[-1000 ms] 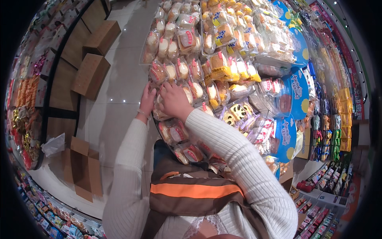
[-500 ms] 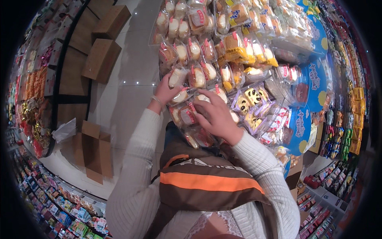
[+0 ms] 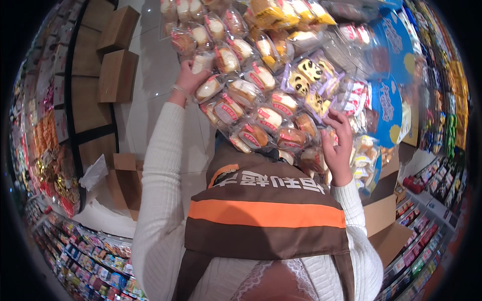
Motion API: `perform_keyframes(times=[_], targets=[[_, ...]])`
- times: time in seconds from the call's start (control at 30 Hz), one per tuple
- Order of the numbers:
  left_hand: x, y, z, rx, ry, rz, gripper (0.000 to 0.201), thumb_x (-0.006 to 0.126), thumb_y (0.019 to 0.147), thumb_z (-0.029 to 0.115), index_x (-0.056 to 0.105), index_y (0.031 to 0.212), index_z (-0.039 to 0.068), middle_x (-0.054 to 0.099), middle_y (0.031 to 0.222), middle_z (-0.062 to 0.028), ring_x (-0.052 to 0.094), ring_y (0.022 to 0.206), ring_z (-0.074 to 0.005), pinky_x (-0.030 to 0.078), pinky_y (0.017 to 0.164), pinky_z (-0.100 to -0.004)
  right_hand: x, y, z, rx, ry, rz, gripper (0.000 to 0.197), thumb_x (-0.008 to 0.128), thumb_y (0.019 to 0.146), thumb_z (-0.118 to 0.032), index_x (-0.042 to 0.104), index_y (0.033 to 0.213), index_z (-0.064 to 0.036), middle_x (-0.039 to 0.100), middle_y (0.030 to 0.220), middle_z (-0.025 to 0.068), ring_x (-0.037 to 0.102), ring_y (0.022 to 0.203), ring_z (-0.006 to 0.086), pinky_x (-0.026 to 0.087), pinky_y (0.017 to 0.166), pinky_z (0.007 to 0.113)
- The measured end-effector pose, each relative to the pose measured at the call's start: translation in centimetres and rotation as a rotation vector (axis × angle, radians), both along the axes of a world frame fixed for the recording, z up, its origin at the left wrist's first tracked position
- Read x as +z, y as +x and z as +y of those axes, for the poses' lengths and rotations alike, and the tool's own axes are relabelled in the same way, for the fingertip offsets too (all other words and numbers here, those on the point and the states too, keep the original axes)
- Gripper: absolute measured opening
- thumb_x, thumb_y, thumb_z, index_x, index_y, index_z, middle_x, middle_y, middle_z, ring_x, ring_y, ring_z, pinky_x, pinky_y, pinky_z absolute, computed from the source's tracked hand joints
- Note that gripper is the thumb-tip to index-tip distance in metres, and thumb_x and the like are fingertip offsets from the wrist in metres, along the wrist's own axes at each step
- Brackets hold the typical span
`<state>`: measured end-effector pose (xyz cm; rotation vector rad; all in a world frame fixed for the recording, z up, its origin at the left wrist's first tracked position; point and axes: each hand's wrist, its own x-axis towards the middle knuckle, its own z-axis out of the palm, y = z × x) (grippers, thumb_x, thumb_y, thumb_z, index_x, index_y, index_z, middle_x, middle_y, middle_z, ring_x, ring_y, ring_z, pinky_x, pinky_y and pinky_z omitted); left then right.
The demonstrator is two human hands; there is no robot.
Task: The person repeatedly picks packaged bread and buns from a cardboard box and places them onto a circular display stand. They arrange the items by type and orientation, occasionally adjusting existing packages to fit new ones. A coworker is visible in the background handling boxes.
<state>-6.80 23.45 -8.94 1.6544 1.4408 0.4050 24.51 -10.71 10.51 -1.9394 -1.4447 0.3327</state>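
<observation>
At the left edge of a display piled with plastic-wrapped bread, my left hand (image 3: 190, 79) is closed about the near end of a pale wrapped bread roll (image 3: 203, 61). My right hand (image 3: 337, 145) hovers at the right of the pile, fingers apart and holding nothing. Beside its fingertips lie purple-edged packets of panda-faced bread (image 3: 317, 104). Between my hands, wrapped bread rolls (image 3: 269, 118) with red labels lie in slanting rows. A browner wrapped roll (image 3: 252, 136) sits near the front edge, close to my apron.
Yellow-wrapped breads (image 3: 281, 14) lie farther back. A blue scalloped display border (image 3: 386, 108) runs along the right. Cardboard boxes (image 3: 118, 75) stand on the left, with an opened carton (image 3: 125, 183) on the floor. Another open carton (image 3: 384, 215) is at my right. Stocked shelves surround the display.
My right hand has moved off the rolls in the middle toward the right and opened. My left hand stays at the pale roll. The whole view has shifted, showing more of the near rolls.
</observation>
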Motion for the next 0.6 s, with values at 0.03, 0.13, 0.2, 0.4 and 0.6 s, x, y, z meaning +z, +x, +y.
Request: perform_keyframes(times=[0.03, 0.13, 0.2, 0.4, 0.6], targets=[[0.0, 0.0, 0.3, 0.008, 0.015, -0.004, 0.082, 0.084, 0.079, 0.038, 0.043, 0.136, -0.004, 0.06, 0.128, -0.0201, 0.062, 0.117, -0.0277, 0.05, 0.1, -0.0376, 0.1, 0.0, -0.5, -0.011, 0.009, 0.019, 0.026, 0.067, 0.088, -0.004, 0.069, 0.114, -0.0029, 0.06, 0.134, 0.0186, 0.06, 0.123, 0.0349, 0.046, 0.105, 0.043], [0.0, -0.1, 1.0, 0.023, 0.082, -0.056, 0.076, 0.084, 0.08, 0.033, 0.046, 0.134, -0.004, 0.062, 0.128, -0.0191, 0.063, 0.116, -0.0258, 0.051, 0.099, -0.036, 0.4, -0.2, -2.0, -0.048, 0.035, 0.033, 0.026, 0.067, 0.088, -0.004, 0.068, 0.115, -0.0031, 0.059, 0.135, 0.0182, 0.061, 0.122, 0.0346, 0.047, 0.104, 0.042], [0.1, -0.2, 1.4, 0.019, 0.087, -0.065, 0.074, 0.083, 0.081, 0.032, 0.047, 0.134, -0.004, 0.063, 0.127, -0.0191, 0.064, 0.115, -0.0254, 0.051, 0.099, -0.0355, 0.7, -0.4, -3.0, -0.064, 0.041, 0.0, 0.026, 0.067, 0.089, -0.004, 0.068, 0.115, -0.0031, 0.059, 0.135, 0.0181, 0.061, 0.121, 0.0346, 0.048, 0.104, 0.042], [0.2, -0.2, 1.5, 0.017, 0.179, -0.031, 0.067, 0.083, 0.083, 0.025, 0.05, 0.132, -0.006, 0.068, 0.123, -0.0188, 0.067, 0.11, -0.0227, 0.053, 0.096, -0.0335, 1.1, -1.8, -5.5, -0.104, 0.088, 0.026, 0.026, 0.067, 0.088, -0.005, 0.068, 0.114, -0.003, 0.06, 0.134, 0.0175, 0.061, 0.122, 0.034, 0.048, 0.104, 0.043], [0.9, -0.6, 0.8, 0.034, 0.214, -0.178, 0.069, 0.082, 0.082, 0.029, 0.052, 0.133, -0.005, 0.067, 0.126, -0.0193, 0.067, 0.113, -0.0254, 0.052, 0.098, -0.035, -0.4, -5.1, -7.6, -0.021, 0.025, 0.126, 0.024, 0.068, 0.087, -0.006, 0.069, 0.111, -0.0035, 0.067, 0.124, 0.0154, 0.064, 0.115, 0.0348, 0.051, 0.098, 0.043]])
